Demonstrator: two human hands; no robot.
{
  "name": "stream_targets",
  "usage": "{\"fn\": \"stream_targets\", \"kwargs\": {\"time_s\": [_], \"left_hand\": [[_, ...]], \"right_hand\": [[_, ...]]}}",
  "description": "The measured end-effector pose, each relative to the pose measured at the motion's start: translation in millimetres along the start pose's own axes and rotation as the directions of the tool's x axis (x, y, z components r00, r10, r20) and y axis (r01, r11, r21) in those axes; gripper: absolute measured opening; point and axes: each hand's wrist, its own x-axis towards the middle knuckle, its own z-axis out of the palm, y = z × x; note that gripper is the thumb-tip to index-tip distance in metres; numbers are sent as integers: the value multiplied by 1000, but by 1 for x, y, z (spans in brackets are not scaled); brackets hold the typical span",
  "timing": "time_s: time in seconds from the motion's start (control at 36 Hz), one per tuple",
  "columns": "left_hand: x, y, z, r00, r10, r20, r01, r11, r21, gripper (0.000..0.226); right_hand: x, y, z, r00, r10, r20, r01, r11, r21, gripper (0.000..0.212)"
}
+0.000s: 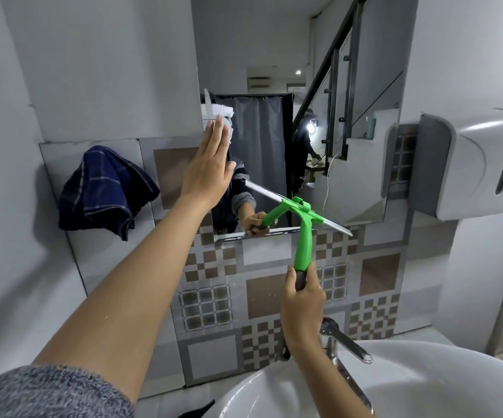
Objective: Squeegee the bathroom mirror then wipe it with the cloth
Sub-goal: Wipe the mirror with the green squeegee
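Squeegeeing step: right hand grips the green plastic squeegee low on the frameless wall mirror, left hand flat and released against its edge; next likely another stroke.

A white basin sits at the bottom right, with a chrome tap rising at its back rim. A patterned tile splashback covers the wall behind the basin. Above the basin, to the right, hangs a white paper dispenser.

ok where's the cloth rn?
The dark blue checked cloth hangs on the tiled wall at left of the head view, left of the mirror and the open left hand, untouched.
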Motion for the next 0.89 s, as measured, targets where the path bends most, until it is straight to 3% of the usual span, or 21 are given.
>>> {"fn": "stream_targets", "kwargs": {"time_s": [0.42, 0.89], "left_hand": [[-17, -4, 7, 1000, 6, 15, -6, 1000, 3, 67], [-31, 7, 16, 998, -56, 24, 57, 997, -51, 68]], "right_hand": [[-30, 8, -1, 994, -25, 111, 58, 949, -311, 49], [-32, 21, -18, 984, -2, 176, 81, 893, -444, 50]]}}
